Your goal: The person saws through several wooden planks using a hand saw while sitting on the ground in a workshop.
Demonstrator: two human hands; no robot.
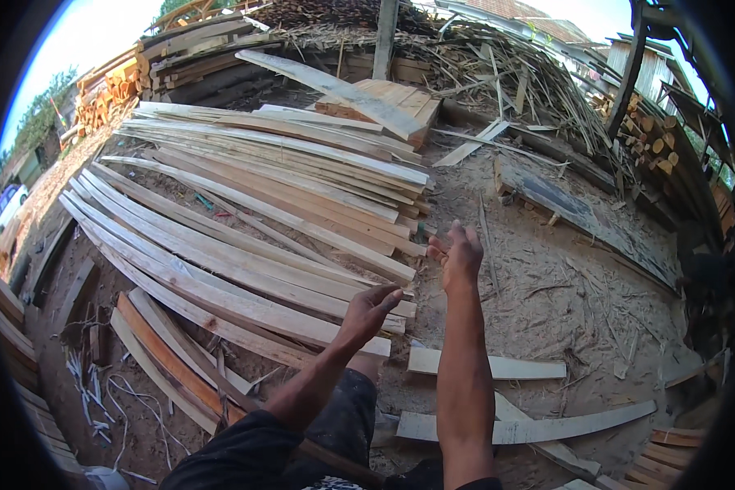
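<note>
My left hand (371,312) is stretched over the near ends of several pale planks (290,317), its fingers extended and nothing visible in it. Whether it touches the wood beneath I cannot tell. To its right my right hand (459,255) is raised over the dirt, fingers loosely bent and apart, holding nothing visible. It is close to the ends of a second layered stack of planks (302,175) that fans out to the left. Between the two groups lies a single long board (261,206).
Short offcuts (498,365) lie on the dirt by my right forearm. A wide board (339,88) rests across a wooden block (384,102) at the back. A low plank bench (584,214) stands at right, scrap strips (514,73) behind it. White cord (151,404) lies lower left.
</note>
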